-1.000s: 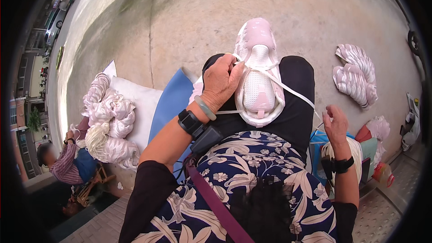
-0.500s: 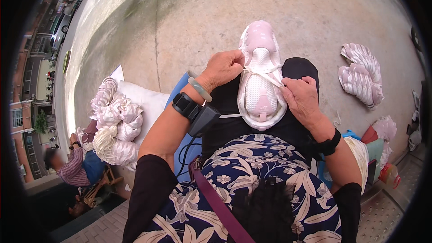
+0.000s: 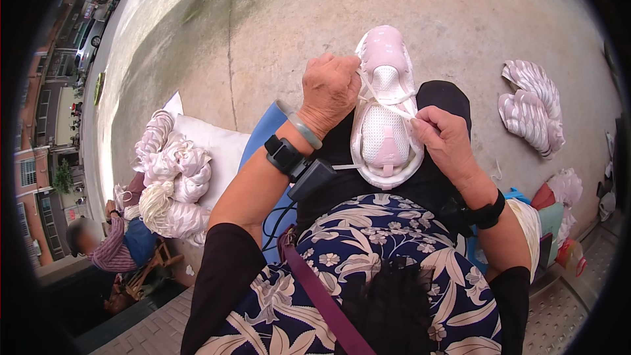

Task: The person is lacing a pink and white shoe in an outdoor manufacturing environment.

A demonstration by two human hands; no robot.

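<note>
A pink and white shoe (image 3: pixel 383 133) lies toe outward on my dark-trousered lap, with white mesh showing at its tongue. A thin white shoelace (image 3: pixel 398 110) crosses the shoe's opening. My left hand (image 3: pixel 330 87) is closed at the shoe's left edge, near the toe part, and a strand of lace runs from its fingers down to the eyelets. On the opposite side, my right hand (image 3: pixel 448 139) pinches the lace between thumb and forefinger beside the shoe's collar. Another white strand trails left from the shoe, below my left wrist.
Pink and white bundles (image 3: pixel 172 174) are piled at the left by a white sheet (image 3: pixel 210 137). A stacked pink and white bundle (image 3: pixel 534 110) lies on the concrete at the right. Bags and cream strands (image 3: pixel 526 227) sit by my right elbow. A seated person (image 3: pixel 108 246) is at far left.
My left hand has turned and moved slightly outward toward the toe, drawing the lace along. My right hand has shifted a little to the right. The shoe has moved slightly.
</note>
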